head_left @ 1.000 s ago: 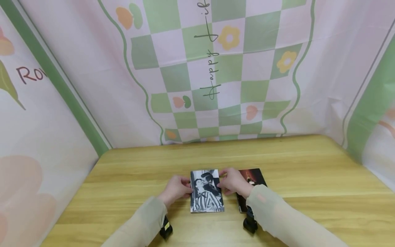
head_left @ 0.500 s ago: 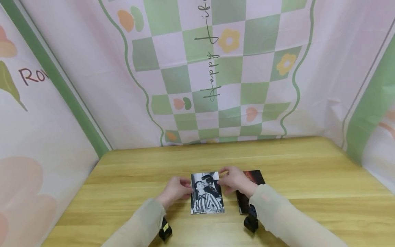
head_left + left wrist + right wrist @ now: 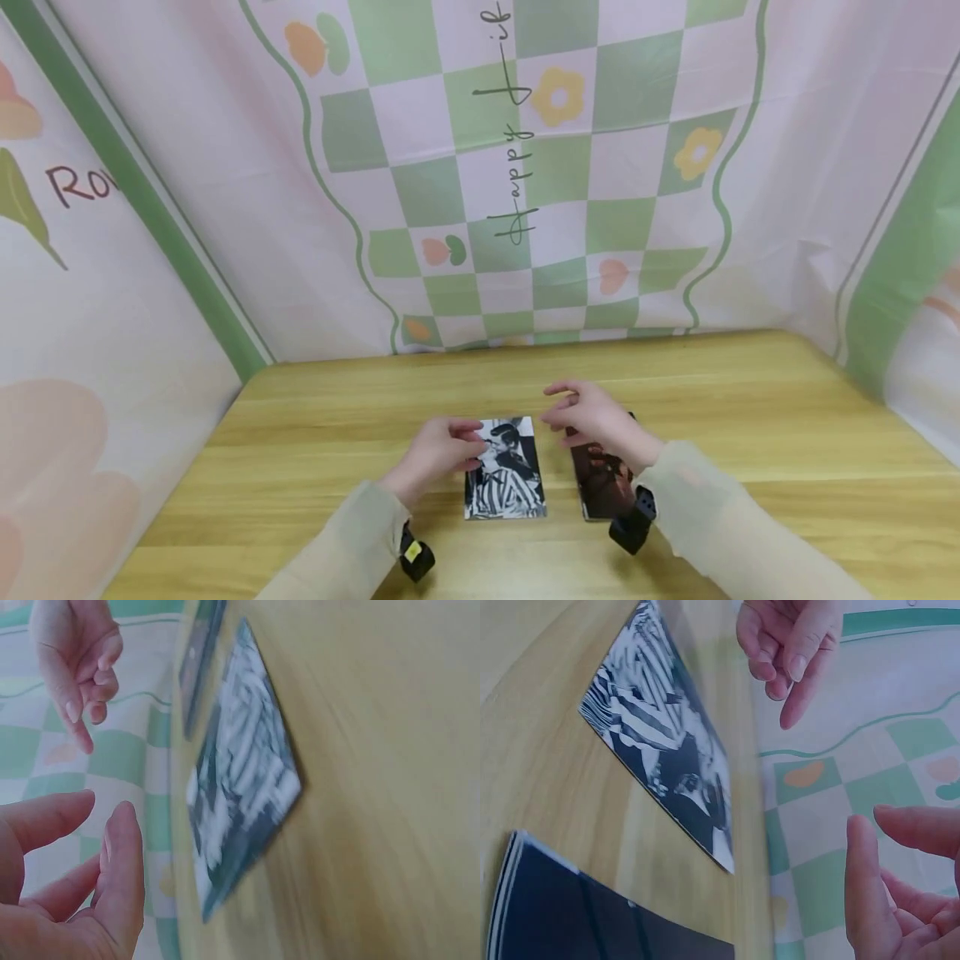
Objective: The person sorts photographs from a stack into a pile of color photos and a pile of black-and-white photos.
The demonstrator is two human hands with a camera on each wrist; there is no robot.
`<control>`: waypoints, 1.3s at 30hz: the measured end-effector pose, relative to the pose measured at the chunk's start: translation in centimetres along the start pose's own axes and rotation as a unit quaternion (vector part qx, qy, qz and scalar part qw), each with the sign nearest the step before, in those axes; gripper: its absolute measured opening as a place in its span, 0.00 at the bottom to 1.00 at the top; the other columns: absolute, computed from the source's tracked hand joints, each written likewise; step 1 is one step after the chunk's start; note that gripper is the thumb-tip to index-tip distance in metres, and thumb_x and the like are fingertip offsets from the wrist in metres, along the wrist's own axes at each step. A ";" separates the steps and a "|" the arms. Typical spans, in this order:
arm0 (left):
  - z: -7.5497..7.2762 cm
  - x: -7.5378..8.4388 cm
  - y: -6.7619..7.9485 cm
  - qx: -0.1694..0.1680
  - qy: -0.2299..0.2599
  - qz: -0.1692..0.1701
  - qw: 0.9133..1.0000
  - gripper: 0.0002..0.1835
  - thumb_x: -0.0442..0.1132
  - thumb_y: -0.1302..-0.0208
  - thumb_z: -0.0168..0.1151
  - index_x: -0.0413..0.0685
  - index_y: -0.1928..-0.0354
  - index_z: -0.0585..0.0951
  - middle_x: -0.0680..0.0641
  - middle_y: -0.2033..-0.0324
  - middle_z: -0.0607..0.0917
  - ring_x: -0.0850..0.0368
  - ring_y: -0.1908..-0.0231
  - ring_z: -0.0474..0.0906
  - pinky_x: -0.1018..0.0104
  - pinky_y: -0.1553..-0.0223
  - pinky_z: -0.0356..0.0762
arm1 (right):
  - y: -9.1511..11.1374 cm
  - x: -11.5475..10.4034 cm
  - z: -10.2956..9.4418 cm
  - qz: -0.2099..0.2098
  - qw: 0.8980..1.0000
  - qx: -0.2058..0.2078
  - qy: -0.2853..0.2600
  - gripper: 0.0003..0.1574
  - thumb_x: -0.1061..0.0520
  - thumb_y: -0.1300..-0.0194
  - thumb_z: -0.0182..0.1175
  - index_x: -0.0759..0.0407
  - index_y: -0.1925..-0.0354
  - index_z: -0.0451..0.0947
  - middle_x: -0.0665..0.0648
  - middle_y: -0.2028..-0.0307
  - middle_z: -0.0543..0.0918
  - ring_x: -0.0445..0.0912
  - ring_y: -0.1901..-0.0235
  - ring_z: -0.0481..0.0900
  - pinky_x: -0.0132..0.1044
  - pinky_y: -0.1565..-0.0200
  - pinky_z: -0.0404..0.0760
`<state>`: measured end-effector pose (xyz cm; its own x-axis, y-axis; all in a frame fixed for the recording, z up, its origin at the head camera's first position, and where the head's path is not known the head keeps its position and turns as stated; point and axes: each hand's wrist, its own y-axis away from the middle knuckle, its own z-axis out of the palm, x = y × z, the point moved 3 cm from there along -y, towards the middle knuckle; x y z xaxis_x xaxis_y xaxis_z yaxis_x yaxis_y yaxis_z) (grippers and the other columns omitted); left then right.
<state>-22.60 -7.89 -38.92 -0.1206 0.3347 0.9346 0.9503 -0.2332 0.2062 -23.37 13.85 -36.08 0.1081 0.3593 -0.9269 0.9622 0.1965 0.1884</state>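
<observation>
A black-and-white photo card [image 3: 506,487] of two people, one in a striped top, lies flat on the wooden table. My left hand [image 3: 438,452] hovers over its upper left corner, fingers loosely bent and nothing held. In the left wrist view a gap shows between its thumb and fingertips [image 3: 124,825]. To the right lies a dark stack of picture cards [image 3: 600,492]; several layered edges show in the right wrist view. My right hand [image 3: 596,423] is raised above that stack's upper end and hides part of it. Its fingers are relaxed, with nothing between them.
The wooden table [image 3: 337,400] reaches back to a checkered green-and-white curtain [image 3: 498,192]. Printed cloth [image 3: 112,333] hangs at the left side too. Black wrist cameras are strapped on the left wrist [image 3: 416,557] and the right wrist [image 3: 633,525].
My right hand has left the photo's right edge and moved up and right over the dark stack. My left hand has shifted slightly right, over the photo's corner. The photo stays put.
</observation>
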 end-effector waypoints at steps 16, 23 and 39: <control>4.0 2.2 0.9 -0.034 0.064 0.017 0.997 0.21 0.28 0.41 0.63 0.34 0.45 0.76 0.43 0.62 0.81 0.49 0.60 0.82 0.64 0.61 0.85 | 2.7 1.5 -3.0 -0.019 0.999 0.013 -0.034 0.33 0.62 0.36 0.59 0.71 0.37 0.61 0.64 0.58 0.80 0.47 0.68 0.81 0.38 0.67 0.86; 5.8 2.1 0.5 -0.052 0.076 0.011 0.996 0.19 0.30 0.39 0.62 0.35 0.45 0.76 0.44 0.62 0.80 0.52 0.61 0.82 0.64 0.60 0.84 | 3.5 2.7 -4.5 -0.016 0.999 0.006 -0.046 0.35 0.61 0.35 0.58 0.73 0.36 0.57 0.57 0.60 0.81 0.44 0.67 0.81 0.37 0.67 0.86; 8.4 2.0 -0.4 -0.064 0.133 0.026 0.989 0.20 0.29 0.39 0.60 0.32 0.44 0.75 0.46 0.62 0.80 0.54 0.61 0.81 0.64 0.58 0.84 | 3.8 5.1 -7.4 -0.013 0.999 -0.001 -0.036 0.37 0.61 0.35 0.57 0.77 0.36 0.54 0.60 0.58 0.81 0.44 0.62 0.80 0.43 0.58 0.85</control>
<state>-20.80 0.55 -39.60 -0.1594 0.0709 0.9847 0.9154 -0.3629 0.1743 -20.97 23.17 -37.74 0.1009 0.2866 -0.9527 0.9644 0.2070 0.1645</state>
